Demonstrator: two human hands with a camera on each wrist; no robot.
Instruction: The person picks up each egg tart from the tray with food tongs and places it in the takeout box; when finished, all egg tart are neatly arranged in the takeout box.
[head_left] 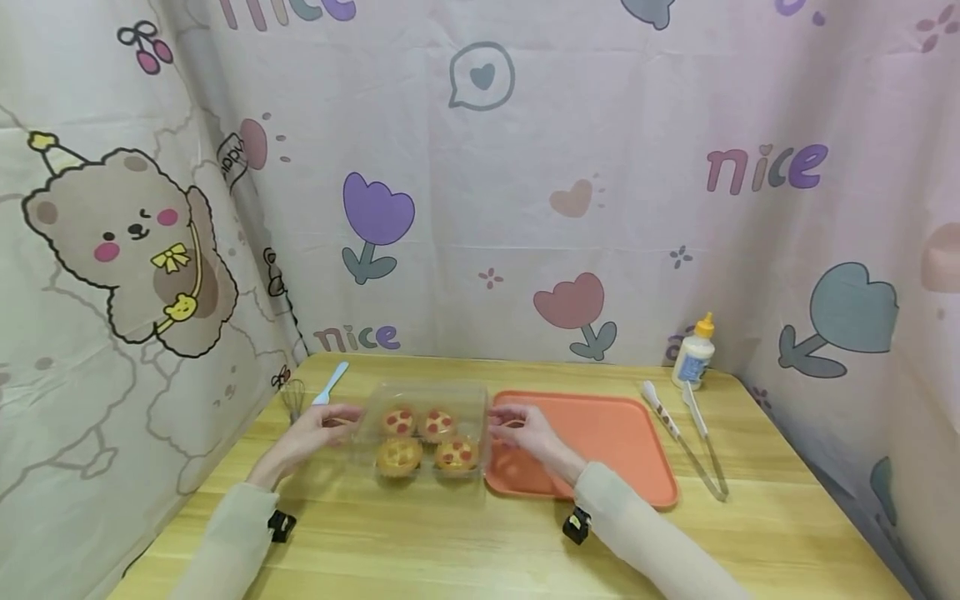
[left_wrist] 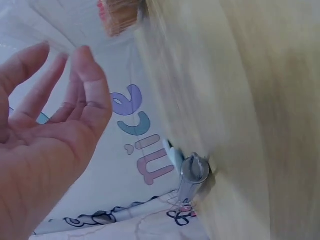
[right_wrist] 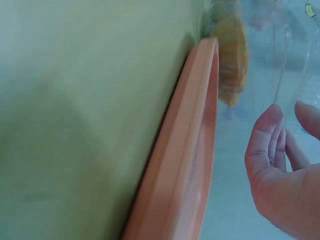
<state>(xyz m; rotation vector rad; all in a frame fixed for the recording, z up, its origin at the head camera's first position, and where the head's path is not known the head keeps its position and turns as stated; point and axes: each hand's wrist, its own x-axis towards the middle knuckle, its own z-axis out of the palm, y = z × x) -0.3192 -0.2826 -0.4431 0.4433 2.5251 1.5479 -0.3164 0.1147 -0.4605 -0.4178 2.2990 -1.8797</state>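
A clear plastic box (head_left: 431, 396) on the table holds several small pastries: three with red discs on top, and one pastry (head_left: 399, 458) with a lattice top. My left hand (head_left: 318, 429) is at the left side of its clear lid (left_wrist: 62, 30), fingers curved and fingertips right at the plastic edge. On the opposite side, my right hand (head_left: 536, 433) has thumb and fingers at the lid's other edge (right_wrist: 282, 65). Both wrist views show the lid's plastic higher than the pastries. The right forearm passes over an orange tray (head_left: 607, 442), which lies right beside the box.
A whisk (head_left: 292, 400) and a light blue utensil (head_left: 330, 383) lie behind my left hand. On the right are white-tipped tongs (head_left: 712, 475), spread apart, and a white bottle (head_left: 693, 354) with a yellow nozzle. Printed curtains (head_left: 480, 208) hang behind and beside the table (head_left: 420, 550).
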